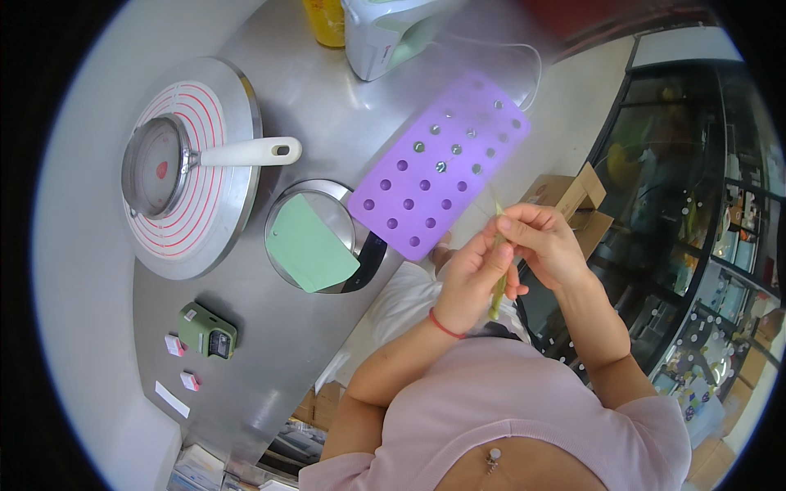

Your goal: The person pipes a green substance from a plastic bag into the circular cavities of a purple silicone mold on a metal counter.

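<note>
My left hand (470, 273), with a red cord at its wrist, is closed around a narrow bag-like thing (500, 288), yellowish green and likely a piping bag. My right hand (543, 239) pinches the upper end of the same bag between thumb and fingers. A thin, pale tip sticks up past the fingers. Just beyond both hands lies a purple silicone mould (424, 204) with rows of round cavities. Several cavities towards its far end look dark green and glossy, while the nearer ones look bare. The far end of the mould is blurred.
Left of the mould, a green dough scraper (310, 245) lies on a digital scale (368, 261). A sieve (156, 166) rests on a round turntable (242, 202). A green device (207, 330) sits on the steel table (276, 344). A white hand mixer (381, 40) stands at the back.
</note>
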A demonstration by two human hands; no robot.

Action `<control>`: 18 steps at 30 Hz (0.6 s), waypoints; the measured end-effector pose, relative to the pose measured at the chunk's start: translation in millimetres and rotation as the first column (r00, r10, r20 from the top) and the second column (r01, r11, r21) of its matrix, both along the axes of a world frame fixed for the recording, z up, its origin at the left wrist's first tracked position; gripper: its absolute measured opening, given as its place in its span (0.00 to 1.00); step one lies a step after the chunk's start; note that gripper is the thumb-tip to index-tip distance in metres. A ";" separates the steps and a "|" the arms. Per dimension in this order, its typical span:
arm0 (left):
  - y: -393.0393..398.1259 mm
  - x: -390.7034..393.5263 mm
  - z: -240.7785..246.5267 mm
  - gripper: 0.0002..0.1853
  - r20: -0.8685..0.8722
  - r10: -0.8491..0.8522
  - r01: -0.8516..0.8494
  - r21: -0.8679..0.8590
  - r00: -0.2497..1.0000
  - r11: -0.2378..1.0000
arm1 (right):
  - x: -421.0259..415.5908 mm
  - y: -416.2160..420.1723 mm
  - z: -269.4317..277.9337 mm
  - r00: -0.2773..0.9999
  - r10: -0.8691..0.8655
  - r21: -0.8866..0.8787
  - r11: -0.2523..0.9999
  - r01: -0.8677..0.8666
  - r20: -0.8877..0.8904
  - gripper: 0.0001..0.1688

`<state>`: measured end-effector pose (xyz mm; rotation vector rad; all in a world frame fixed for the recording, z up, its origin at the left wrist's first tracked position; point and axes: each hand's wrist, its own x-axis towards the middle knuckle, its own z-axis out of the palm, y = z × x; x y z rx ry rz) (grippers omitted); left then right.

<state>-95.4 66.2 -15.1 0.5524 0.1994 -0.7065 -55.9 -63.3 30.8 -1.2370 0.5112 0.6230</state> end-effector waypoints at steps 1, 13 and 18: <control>-0.6 -0.9 -3.0 0.13 0.028 0.004 -0.005 0.014 1.000 1.000 | 2.6 4.3 0.5 1.000 0.019 -0.058 0.998 -0.018 0.013 0.10; -9.7 -1.5 -18.6 0.13 0.065 0.129 -0.128 -0.026 0.989 0.992 | 34.9 40.4 -11.6 0.975 0.218 -0.494 0.853 -0.170 0.041 0.10; -6.3 0.5 -21.1 0.13 0.071 0.138 -0.138 -0.014 0.988 0.990 | 49.0 56.3 -11.0 0.968 0.246 -0.558 0.798 -0.228 -0.044 0.10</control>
